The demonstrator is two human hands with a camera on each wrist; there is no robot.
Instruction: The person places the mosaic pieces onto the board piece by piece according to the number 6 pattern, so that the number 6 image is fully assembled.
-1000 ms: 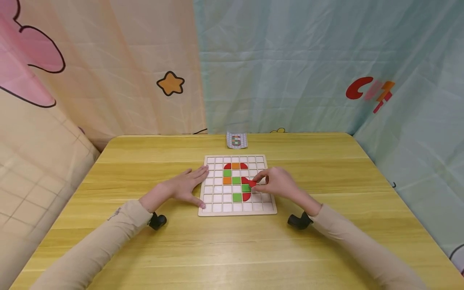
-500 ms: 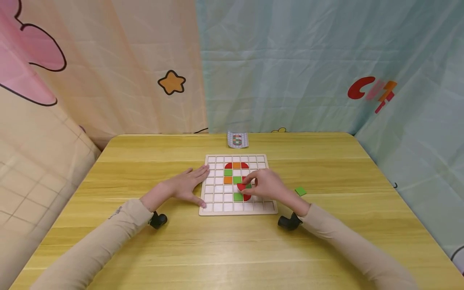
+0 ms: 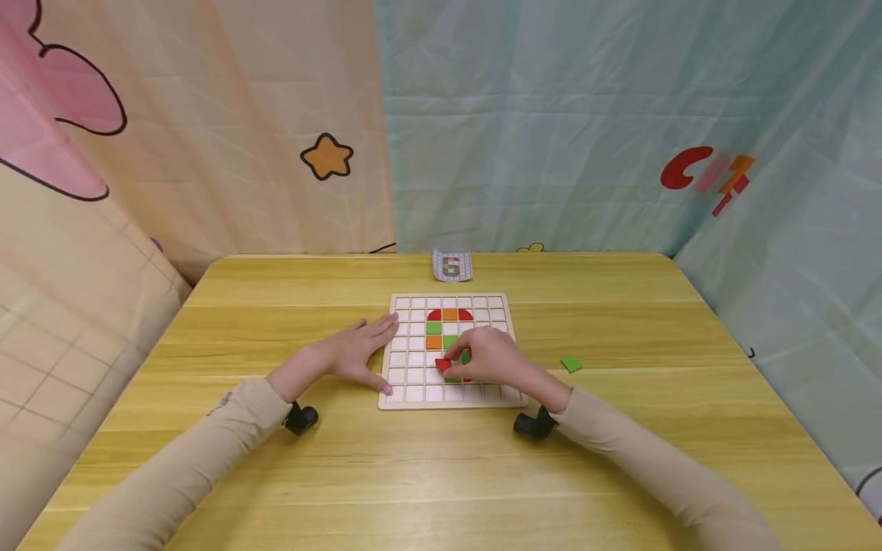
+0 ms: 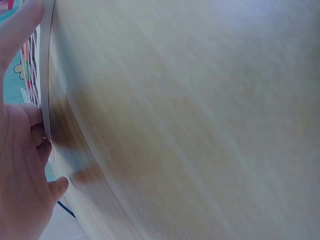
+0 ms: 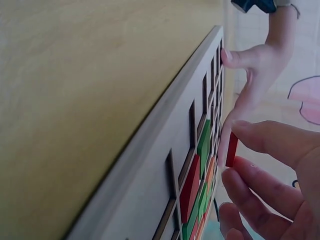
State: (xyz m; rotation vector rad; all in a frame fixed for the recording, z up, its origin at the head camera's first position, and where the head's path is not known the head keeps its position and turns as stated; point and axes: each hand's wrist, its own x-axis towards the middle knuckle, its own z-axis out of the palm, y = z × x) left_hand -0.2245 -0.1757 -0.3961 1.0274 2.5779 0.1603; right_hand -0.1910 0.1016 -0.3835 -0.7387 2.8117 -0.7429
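A white grid board (image 3: 413,394) with a pale wooden frame lies on the table. Red, orange and green tiles fill some of its cells, among them an orange square tile (image 3: 433,342). My right hand (image 3: 492,357) pinches a red tile (image 5: 232,150) between thumb and fingertips, over the board's lower middle; in the head view this tile shows a curved edge. That hand covers part of the tile pattern. On the board's left edge rests my left hand (image 3: 351,353), fingers spread, thumb near the lower left corner.
A green square tile (image 3: 571,363) lies on the table right of the board. Behind the board stands a small card (image 3: 452,265) printed with a coloured grid pattern. Curtains (image 3: 551,138) hang behind the table (image 3: 427,474).
My right hand has moved left across the board with the red tile. The green tile on the table, hidden a second ago, now shows. My left hand stays put.
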